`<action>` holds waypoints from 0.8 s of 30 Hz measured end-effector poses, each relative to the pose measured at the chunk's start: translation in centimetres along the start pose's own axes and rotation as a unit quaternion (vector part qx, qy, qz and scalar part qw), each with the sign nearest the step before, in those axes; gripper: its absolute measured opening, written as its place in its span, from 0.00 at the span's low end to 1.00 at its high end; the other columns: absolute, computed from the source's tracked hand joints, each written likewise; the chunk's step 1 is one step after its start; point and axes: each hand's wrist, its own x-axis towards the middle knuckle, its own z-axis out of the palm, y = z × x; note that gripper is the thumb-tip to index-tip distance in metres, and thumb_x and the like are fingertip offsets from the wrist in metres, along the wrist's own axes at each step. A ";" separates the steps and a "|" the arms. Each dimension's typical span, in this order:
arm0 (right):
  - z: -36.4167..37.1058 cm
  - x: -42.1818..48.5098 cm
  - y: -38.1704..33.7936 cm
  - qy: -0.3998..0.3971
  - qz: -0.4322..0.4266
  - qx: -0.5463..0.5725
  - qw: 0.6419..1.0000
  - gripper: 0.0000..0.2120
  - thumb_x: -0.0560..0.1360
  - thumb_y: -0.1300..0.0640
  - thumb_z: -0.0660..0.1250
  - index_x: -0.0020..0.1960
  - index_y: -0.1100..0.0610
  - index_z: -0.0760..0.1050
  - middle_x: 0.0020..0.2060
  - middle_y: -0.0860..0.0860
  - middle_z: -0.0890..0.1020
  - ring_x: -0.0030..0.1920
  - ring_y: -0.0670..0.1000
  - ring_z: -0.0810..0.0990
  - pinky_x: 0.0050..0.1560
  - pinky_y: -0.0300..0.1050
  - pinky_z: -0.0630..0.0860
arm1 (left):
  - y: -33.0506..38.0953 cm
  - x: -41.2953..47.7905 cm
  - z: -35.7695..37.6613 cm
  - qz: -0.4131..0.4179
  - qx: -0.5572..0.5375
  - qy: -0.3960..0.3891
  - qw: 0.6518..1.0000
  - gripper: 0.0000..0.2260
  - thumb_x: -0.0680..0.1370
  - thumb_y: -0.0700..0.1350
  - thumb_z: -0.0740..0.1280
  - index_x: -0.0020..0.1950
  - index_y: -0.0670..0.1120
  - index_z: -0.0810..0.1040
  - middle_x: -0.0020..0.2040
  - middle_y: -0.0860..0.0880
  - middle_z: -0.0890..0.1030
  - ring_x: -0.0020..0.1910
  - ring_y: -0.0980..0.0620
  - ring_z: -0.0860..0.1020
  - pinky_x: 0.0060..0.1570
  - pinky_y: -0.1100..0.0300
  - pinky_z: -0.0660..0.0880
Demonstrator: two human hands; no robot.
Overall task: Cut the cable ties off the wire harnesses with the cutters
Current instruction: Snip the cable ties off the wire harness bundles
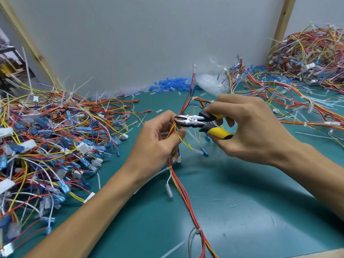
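Both hands meet over the middle of the green mat [260, 202]. Left hand [158, 140] is curled round a harness [183, 192] of red and yellow wires, thumb and fingertips pinching the bundle just where it leaves the fist. Right hand [251, 127] is clenched on the yellow-and-black handles of the cutters [197, 121], which lie roughly level and point left. Their metal tips sit against the wires at the left fingertips, the jaws a little apart; whether a tie lies between them cannot be told.

From the left hand the harness runs up toward the wall [130, 43] and down across the mat to the near edge. A white tie [169, 168] is on the bundle just below the left hand, and a second tie [198, 230] sits near the bottom edge.

A left pile [46, 136] of loose wires with blue and white connectors covers the mat's left side. A right pile [307, 53] of bundled harnesses is heaped in the far right corner. Along the wall lies a row of blue sleeves [167, 84], and beside it a clear plastic bag [210, 84]; what it holds cannot be made out.
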 end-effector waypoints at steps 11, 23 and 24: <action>-0.4 -0.1 0.5 0.006 0.018 -0.052 0.998 0.15 0.71 0.47 0.67 0.56 0.49 0.81 0.45 0.45 0.78 0.42 0.52 0.72 0.41 0.55 0.78 | 0.6 0.3 -0.4 -0.075 -0.199 0.002 0.977 0.05 0.77 0.33 0.65 0.45 0.36 0.80 0.27 0.48 0.67 0.24 0.52 0.63 0.23 0.63 0.67; 0.1 -0.2 0.9 0.028 -0.036 -0.104 0.994 0.18 0.67 0.59 0.79 0.57 0.51 0.84 0.45 0.51 0.80 0.45 0.60 0.77 0.36 0.52 0.75 | 0.6 0.0 -0.2 -0.068 -0.152 -0.036 0.985 0.09 0.77 0.36 0.65 0.49 0.30 0.78 0.32 0.41 0.63 0.24 0.50 0.64 0.24 0.61 0.69; 0.1 -0.1 0.9 0.032 -0.033 -0.103 0.994 0.19 0.67 0.59 0.78 0.57 0.51 0.84 0.45 0.51 0.80 0.45 0.60 0.77 0.36 0.52 0.75 | 0.6 0.0 -0.2 -0.067 -0.145 -0.037 0.986 0.09 0.77 0.36 0.65 0.50 0.30 0.78 0.32 0.41 0.63 0.24 0.49 0.64 0.24 0.61 0.70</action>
